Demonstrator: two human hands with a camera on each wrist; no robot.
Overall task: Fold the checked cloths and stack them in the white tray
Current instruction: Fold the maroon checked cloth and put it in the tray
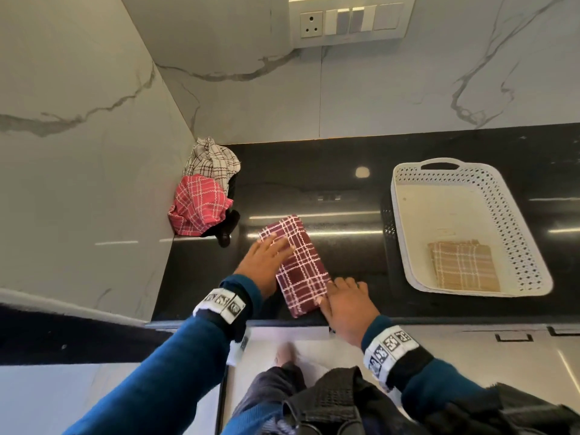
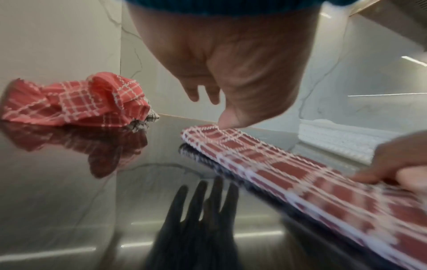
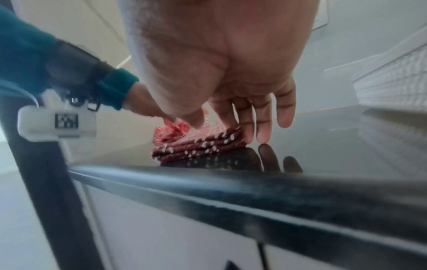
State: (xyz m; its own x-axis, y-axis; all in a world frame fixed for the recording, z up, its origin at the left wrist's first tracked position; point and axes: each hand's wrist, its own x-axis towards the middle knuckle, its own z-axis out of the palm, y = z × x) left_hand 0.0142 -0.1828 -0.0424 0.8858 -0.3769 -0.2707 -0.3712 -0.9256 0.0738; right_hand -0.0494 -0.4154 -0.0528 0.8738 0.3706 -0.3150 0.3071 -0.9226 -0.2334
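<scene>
Lying folded into a long strip near the front edge of the black bench [image 1: 345, 189], the maroon checked cloth [image 1: 301, 265] is sitting slantwise between your hands. Your left hand [image 1: 266, 265] is resting flat on its far left part, fingers straight and spread, and in the left wrist view the thumb [image 2: 228, 120] is pressing down on the cloth's far corner. Your right hand [image 1: 345, 306] is lying against the near right edge, its straight fingers [image 3: 263, 118] touching the stacked folds at the bench surface (neither hand is curling round the fabric). The white tray [image 1: 405, 246] is standing well apart to the right, and one folded tan checked cloth [image 1: 464, 268] is lying in its near corner. At the back left, against the marble wall [image 1: 78, 136], a crumpled red checked cloth [image 1: 201, 202] is sitting just in front of a crumpled white checked cloth [image 1: 213, 161], the two touching.
</scene>
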